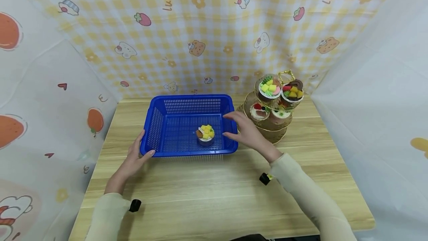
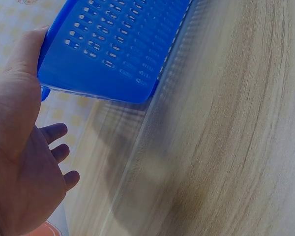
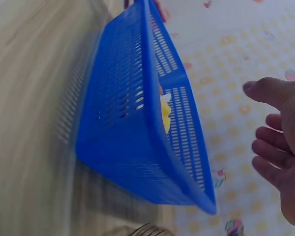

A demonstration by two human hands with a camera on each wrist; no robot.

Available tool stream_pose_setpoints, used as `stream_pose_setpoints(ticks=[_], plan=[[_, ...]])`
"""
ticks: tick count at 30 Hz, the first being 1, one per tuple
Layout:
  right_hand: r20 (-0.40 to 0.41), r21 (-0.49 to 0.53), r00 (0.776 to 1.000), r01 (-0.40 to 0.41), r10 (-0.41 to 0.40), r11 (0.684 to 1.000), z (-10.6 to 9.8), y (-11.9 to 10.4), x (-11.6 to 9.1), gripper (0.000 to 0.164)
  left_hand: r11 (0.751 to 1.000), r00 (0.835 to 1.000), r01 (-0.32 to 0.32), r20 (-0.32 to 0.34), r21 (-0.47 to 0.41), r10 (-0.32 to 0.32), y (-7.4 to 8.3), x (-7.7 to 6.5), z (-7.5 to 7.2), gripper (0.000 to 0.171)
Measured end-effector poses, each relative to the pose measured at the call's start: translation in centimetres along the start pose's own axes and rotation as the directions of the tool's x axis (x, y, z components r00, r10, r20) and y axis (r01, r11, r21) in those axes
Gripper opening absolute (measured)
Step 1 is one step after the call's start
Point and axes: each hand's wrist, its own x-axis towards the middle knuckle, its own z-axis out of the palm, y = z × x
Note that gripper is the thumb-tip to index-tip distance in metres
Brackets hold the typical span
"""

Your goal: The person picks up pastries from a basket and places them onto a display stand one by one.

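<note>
A blue plastic basket (image 1: 188, 154) with slotted walls stands on the table. My left hand (image 1: 132, 161) touches its front left corner, the thumb on the rim (image 2: 45, 59). In the left wrist view, several fingers (image 2: 61, 152) hang loose beside the basket wall. Inside, right of the middle, a small cup dessert (image 1: 206, 135) carries yellow cubes and a brown piece. In the right wrist view, its topping (image 3: 165, 114) shows past the rim. My right hand (image 1: 249, 131) hovers over the basket's right rim, thumb and fingers spread with nothing between them.
Right of the basket stands a gold tiered stand (image 1: 282, 127). Its top tier bears a fruit-topped cup (image 1: 269, 87) and a chocolate-topped cup (image 1: 292, 93). Lower sit a cream dessert (image 1: 259, 111) and a pale cup (image 1: 280, 115). A checked cloth (image 1: 214, 21) hangs behind the wooden table (image 1: 200, 200).
</note>
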Motion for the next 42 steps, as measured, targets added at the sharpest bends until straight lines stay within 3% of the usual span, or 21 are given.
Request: stream_pose_setpoints(ticks=[6, 14, 19, 25, 29, 33, 38, 42], plan=[[0.218, -0.117, 0.976, 0.040, -0.014, 0.992, 0.2, -0.8, 3.1, 0.068, 1.000, 1.000, 0.010, 0.002, 0.005, -0.010, -0.2, 0.1, 0.0, 0.091], [0.422, -0.195, 0.907, 0.092, -0.002, 0.977, 0.9, -1.9, 6.8, 0.076, 1.000, 1.000, 0.008, 0.001, -0.003, -0.008, -0.4, 0.2, 0.1, 0.091], [0.533, -0.225, 0.846, 0.139, 0.002, 0.964, 1.8, -2.5, 8.7, 0.081, 1.000, 1.000, 0.001, -0.003, -0.010, -0.001, -0.5, 0.1, 0.0, 0.091], [0.638, -0.252, 0.770, 0.196, 0.010, 0.948, 3.5, -2.5, 10.2, 0.081, 1.000, 1.000, -0.006, -0.007, -0.014, 0.006, -0.5, 0.0, 0.0, 0.091], [0.695, -0.320, 0.719, 0.289, 0.016, 0.902, 5.0, -2.2, 10.8, 0.084, 1.000, 1.000, 0.002, -0.003, -0.015, -0.002, -0.5, -0.1, 0.0, 0.092], [0.724, -0.381, 0.688, 0.342, 0.047, 0.859, 6.4, -2.1, 11.3, 0.082, 1.000, 1.000, 0.006, -0.002, -0.023, -0.006, -0.5, 0.0, 0.0, 0.092], [0.746, -0.417, 0.658, 0.334, 0.108, 0.845, 7.6, -1.7, 11.6, 0.080, 1.000, 1.000, -0.003, -0.014, -0.019, 0.003, -0.4, 0.1, 0.1, 0.092], [0.750, -0.447, 0.646, 0.337, 0.143, 0.829, 8.1, -1.6, 11.9, 0.080, 1.000, 1.000, -0.004, -0.022, -0.016, 0.004, -0.3, 0.1, 0.1, 0.091]])
